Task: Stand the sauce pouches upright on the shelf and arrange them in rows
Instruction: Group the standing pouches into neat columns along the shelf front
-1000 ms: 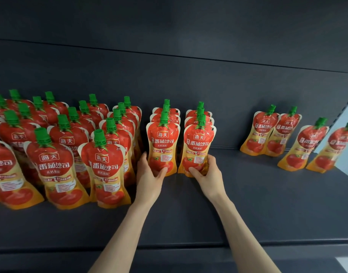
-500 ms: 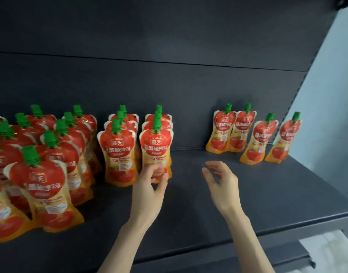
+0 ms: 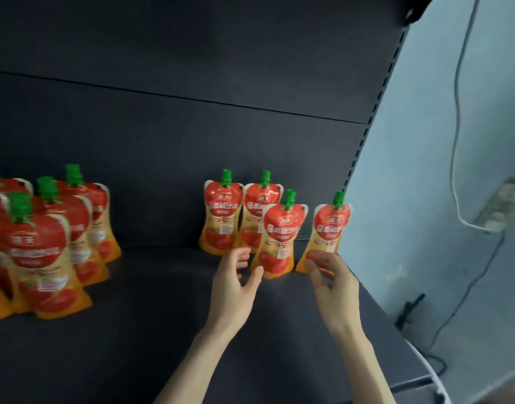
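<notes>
Presently both hands are at the right end of the shelf (image 3: 163,316). Left hand (image 3: 234,287) is spread and loose, holding nothing, its thumb just beside the base of the front pouch (image 3: 279,237). Right hand (image 3: 333,287) has its fingers across the base of the end pouch (image 3: 329,228); blur prevents telling whether they pinch it or only touch it. Both pouches stand upright but sit forward of the back pair (image 3: 222,217), which stands close to the rear panel (image 3: 192,141). The filled rows (image 3: 40,252) stand well apart at the left, with bare shelf between.

Risk, as judged: the pouches look soft and narrow-waisted, so a push low at the base could tip one back into the pair and fell them. The end pouch sits near the shelf's right edge; a sideways nudge could send it off. A hold at the waist is advised.
</notes>
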